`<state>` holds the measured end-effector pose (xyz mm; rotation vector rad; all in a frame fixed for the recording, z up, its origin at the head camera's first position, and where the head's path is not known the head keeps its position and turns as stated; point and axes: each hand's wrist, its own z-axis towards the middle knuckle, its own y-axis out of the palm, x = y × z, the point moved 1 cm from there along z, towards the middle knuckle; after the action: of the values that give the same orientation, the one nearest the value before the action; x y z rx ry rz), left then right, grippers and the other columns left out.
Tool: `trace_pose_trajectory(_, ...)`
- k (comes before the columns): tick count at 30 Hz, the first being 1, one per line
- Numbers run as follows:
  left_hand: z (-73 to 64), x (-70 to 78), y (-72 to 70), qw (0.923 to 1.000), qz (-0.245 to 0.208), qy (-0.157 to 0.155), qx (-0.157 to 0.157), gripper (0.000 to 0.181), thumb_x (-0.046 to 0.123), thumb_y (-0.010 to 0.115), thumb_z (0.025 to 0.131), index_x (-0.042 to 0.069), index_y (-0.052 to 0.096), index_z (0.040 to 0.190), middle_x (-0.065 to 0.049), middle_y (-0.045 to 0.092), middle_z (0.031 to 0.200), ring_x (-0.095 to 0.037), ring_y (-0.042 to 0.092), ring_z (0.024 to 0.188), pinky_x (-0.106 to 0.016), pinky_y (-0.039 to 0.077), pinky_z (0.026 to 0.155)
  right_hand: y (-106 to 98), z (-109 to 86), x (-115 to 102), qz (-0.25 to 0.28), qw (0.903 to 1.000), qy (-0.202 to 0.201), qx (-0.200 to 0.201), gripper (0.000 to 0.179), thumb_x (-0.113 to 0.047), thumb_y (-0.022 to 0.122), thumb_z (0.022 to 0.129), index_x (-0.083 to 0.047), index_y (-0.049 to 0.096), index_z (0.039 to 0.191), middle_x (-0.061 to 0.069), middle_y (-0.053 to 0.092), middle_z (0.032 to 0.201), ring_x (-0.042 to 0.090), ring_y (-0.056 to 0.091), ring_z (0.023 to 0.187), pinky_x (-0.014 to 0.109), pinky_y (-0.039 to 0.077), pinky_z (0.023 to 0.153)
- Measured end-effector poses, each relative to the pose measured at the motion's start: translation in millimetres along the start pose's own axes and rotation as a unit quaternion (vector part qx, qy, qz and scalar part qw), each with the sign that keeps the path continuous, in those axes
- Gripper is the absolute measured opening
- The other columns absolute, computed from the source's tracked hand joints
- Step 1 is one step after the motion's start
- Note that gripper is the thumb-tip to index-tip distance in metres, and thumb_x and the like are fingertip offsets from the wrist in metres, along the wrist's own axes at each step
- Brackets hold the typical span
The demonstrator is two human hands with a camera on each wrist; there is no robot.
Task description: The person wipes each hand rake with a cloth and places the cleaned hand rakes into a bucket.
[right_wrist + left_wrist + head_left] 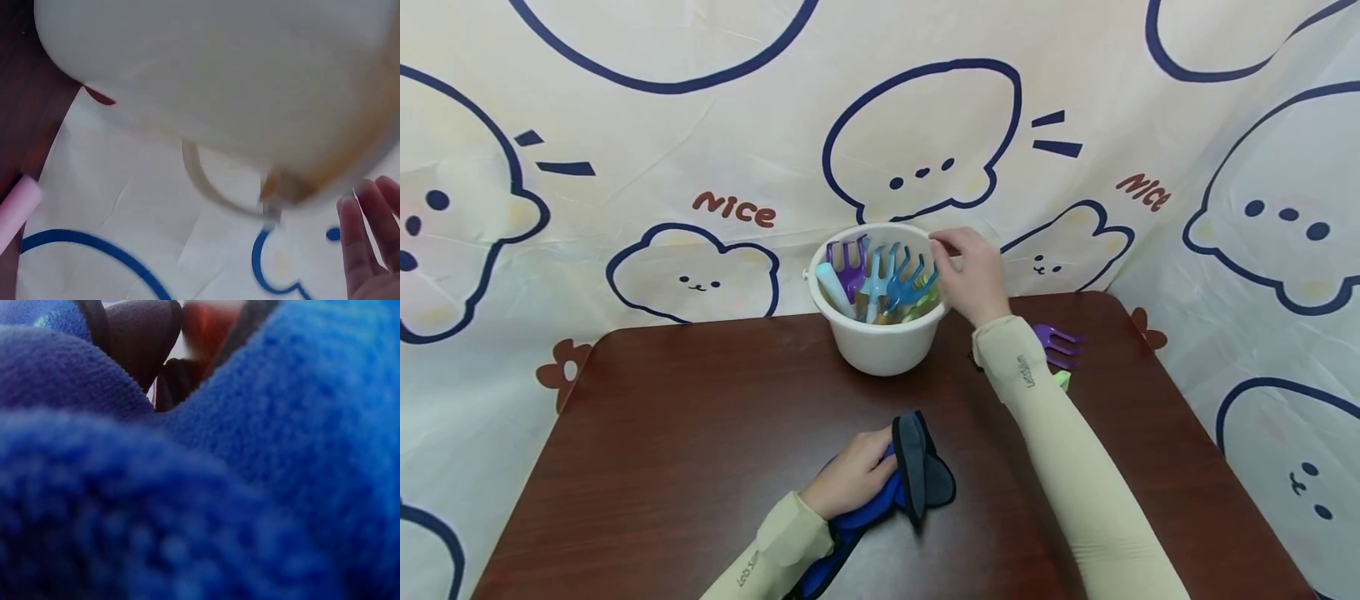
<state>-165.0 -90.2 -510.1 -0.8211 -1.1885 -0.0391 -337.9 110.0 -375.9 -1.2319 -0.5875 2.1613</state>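
A white bucket (pixel 880 348) stands at the back of the table, filled with toy rakes and handles. Among them are a purple rake (pixel 848 272), a light blue rake (pixel 876 282) and a darker blue rake (pixel 907 289). At the bucket's right rim is my right hand (pixel 972 273), its fingertips close against the edge; the right wrist view has the fingers (pixel 355 244) fairly straight beside the bucket wall (pixel 181 75). My left hand (pixel 856 475) grips a blue and grey cloth (pixel 880 508) with black edging. Blue fabric (pixel 300 425) fills most of the left wrist view.
Another purple rake (pixel 1058 346) with a light green part (pixel 1062 381) lies right of the bucket, partly behind the right sleeve. A pink rod-like piece (pixel 17 206) shows in the right wrist view. A printed curtain (pixel 715 150) hangs behind the brown table (pixel 700 400).
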Motion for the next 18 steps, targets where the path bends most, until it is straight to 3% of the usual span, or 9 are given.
trace_pose_trajectory(3,-2.1,-0.4,-0.2,1.0,-0.003,-0.008,-0.003,0.02,0.022,0.052,0.11,0.019,0.063,0.127,0.0,0.072,0.122,-0.011,0.067,0.114,-0.03,0.053,0.095,-16.0,-11.2,11.6,0.021,0.9991,0.002,0.036,0.025,-0.019,0.062,0.105,-0.006,0.073,0.123,0.013,0.072,0.115,0.027,0.069,0.104,0.043,0.057,0.092)
trace_pose_trajectory(6,-3.5,-0.8,0.0,0.9999,0.001,-0.01,-0.003,0.025,0.023,0.052,0.11,0.019,0.062,0.132,0.0,0.072,0.124,-0.012,0.067,0.114,-0.031,0.053,0.095,-30.1,-24.1,24.7,0.008,0.9992,0.021,0.032,0.026,-0.019,0.063,0.104,-0.007,0.073,0.124,0.013,0.072,0.113,0.029,0.069,0.101,0.045,0.058,0.09)
trace_pose_trajectory(11,-2.0,-0.1,0.2,1.0,0.003,-0.002,0.002,0.018,0.023,0.053,0.11,0.02,0.063,0.124,0.001,0.072,0.119,-0.011,0.067,0.112,-0.03,0.053,0.093,-44.7,-51.1,48.8,-0.063,0.9939,0.077,-0.048,0.031,-0.027,0.066,0.102,-0.008,0.072,0.126,0.015,0.072,0.118,0.034,0.068,0.106,0.053,0.055,0.095)
trace_pose_trajectory(14,-0.9,0.1,0.3,1.0,0.003,0.0,0.004,0.015,0.023,0.053,0.109,0.02,0.064,0.12,0.002,0.072,0.117,-0.01,0.067,0.111,-0.03,0.053,0.092,-46.2,-68.7,66.8,-0.109,0.9811,0.118,-0.108,0.04,-0.039,0.069,0.099,-0.009,0.073,0.125,0.015,0.073,0.117,0.034,0.067,0.104,0.055,0.053,0.093)
trace_pose_trajectory(18,-0.2,-0.5,1.1,1.0,0.003,-0.003,0.004,0.016,0.024,0.053,0.11,0.02,0.064,0.121,0.002,0.072,0.116,-0.011,0.068,0.11,-0.03,0.053,0.092,-43.2,-84.6,91.6,-0.153,0.9586,0.158,-0.182,0.045,-0.044,0.073,0.096,-0.008,0.073,0.123,0.014,0.074,0.103,0.031,0.065,0.088,0.048,0.053,0.078)
